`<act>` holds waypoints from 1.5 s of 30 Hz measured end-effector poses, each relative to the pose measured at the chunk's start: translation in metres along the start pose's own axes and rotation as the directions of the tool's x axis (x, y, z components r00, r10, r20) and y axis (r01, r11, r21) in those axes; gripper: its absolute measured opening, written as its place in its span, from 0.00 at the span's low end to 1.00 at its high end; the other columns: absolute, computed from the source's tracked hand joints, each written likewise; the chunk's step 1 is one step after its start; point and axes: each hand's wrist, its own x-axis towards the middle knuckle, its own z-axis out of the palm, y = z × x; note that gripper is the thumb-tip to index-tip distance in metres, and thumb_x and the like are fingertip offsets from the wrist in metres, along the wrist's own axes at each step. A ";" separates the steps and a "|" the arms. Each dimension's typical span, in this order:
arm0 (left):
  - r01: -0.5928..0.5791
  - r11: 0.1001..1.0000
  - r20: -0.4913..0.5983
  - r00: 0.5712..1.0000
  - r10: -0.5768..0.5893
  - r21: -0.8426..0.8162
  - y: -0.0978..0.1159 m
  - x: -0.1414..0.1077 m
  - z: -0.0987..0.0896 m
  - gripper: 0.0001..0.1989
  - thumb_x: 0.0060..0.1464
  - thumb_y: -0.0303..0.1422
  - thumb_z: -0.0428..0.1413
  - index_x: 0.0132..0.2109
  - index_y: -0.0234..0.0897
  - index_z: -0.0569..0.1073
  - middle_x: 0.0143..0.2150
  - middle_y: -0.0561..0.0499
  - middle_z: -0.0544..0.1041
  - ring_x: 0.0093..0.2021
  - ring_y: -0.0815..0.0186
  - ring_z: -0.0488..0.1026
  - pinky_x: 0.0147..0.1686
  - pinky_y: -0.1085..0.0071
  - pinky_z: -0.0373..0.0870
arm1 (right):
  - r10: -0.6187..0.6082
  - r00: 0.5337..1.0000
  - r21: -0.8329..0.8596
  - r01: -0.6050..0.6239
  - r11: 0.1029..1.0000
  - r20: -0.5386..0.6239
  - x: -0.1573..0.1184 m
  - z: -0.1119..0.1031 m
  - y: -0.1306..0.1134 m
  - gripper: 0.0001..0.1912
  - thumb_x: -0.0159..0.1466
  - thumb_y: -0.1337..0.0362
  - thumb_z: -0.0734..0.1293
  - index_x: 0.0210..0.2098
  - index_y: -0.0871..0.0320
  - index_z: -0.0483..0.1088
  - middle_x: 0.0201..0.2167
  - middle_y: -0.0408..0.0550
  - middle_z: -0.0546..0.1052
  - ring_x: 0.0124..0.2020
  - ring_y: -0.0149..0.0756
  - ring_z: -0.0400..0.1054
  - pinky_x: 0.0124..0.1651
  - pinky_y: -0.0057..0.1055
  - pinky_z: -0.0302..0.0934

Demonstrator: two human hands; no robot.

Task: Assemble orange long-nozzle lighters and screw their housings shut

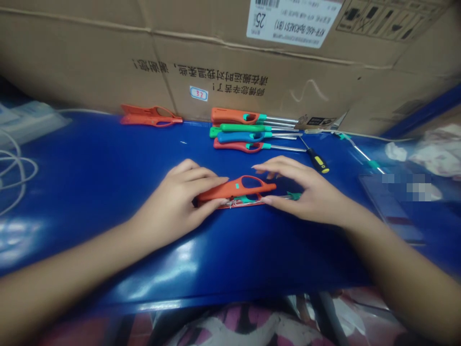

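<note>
At the middle of the blue table, my left hand grips an orange lighter casing half by its handle end, thumb below and fingers above. It is tilted over a second orange casing half, which lies on the table with wires and green parts showing inside. My right hand curves around the nozzle end with fingers and thumb apart. Its thumb tip is at the lower half's front, and whether it presses there I cannot tell. Part of a metal tube with a green tip piece shows beneath that palm.
Several assembled gas lighters lie in a row at the back, beside a black and yellow screwdriver. Loose orange casing halves are at back left. A cardboard box stands behind. A white cable coils at left; a metal tube lies right.
</note>
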 end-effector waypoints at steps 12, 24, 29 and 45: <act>0.067 0.997 0.213 0.975 -0.060 -0.027 -0.002 0.000 0.001 0.12 0.62 0.37 0.59 0.52 0.41 0.77 0.48 0.49 0.80 0.46 0.59 0.71 0.48 0.60 0.65 | -0.084 0.984 -0.244 0.120 0.962 0.155 0.002 0.026 0.003 0.19 0.72 0.59 0.62 0.61 0.52 0.66 0.59 0.51 0.75 0.59 0.44 0.67 0.60 0.47 0.55; 0.040 0.998 0.229 0.972 -0.051 0.052 0.003 0.000 -0.007 0.11 0.64 0.38 0.56 0.48 0.42 0.79 0.45 0.50 0.80 0.43 0.60 0.75 0.43 0.63 0.66 | -0.104 0.984 -0.269 0.141 0.953 0.147 0.002 0.029 0.001 0.19 0.72 0.60 0.62 0.61 0.55 0.65 0.58 0.51 0.74 0.59 0.42 0.66 0.60 0.43 0.54; 0.015 0.998 0.261 0.965 -0.030 0.059 -0.002 -0.001 -0.009 0.10 0.64 0.38 0.57 0.48 0.42 0.79 0.45 0.50 0.80 0.42 0.61 0.75 0.42 0.64 0.67 | -0.083 0.983 -0.255 0.123 0.959 0.163 0.002 0.031 0.001 0.18 0.72 0.61 0.61 0.59 0.56 0.67 0.57 0.50 0.75 0.58 0.41 0.66 0.59 0.42 0.54; -0.121 0.938 0.276 0.961 0.028 0.324 0.006 -0.005 -0.006 0.12 0.61 0.35 0.57 0.49 0.39 0.78 0.38 0.52 0.78 0.38 0.60 0.75 0.35 0.63 0.65 | -0.210 0.970 -0.381 0.241 0.893 0.122 0.002 0.037 0.002 0.16 0.70 0.62 0.64 0.55 0.62 0.72 0.51 0.54 0.77 0.51 0.43 0.70 0.53 0.43 0.65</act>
